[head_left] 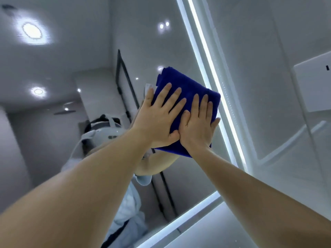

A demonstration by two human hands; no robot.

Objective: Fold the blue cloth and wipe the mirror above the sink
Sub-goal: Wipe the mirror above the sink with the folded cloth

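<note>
Hands side by side, left hand (157, 119) and right hand (198, 126) press the folded cloth (180, 85) against the mirror (89, 51) with flat, straight fingers.

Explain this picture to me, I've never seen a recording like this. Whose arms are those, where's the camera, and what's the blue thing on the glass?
There is no machine here. A person wears one wide-angle camera on the head, so you see their own two bare arms reaching up and away from you. The big shiny surface is a bathroom mirror with a lit strip along its edge. Reflected in it are ceiling lights and a white headset, which probably carries the camera. The left hand and right hand lie side by side, fingers straight, pressing a folded blue cloth flat against the glass near the mirror's right edge. Neither hand grips the cloth; the palms simply press it there. Nothing else is held.
</note>
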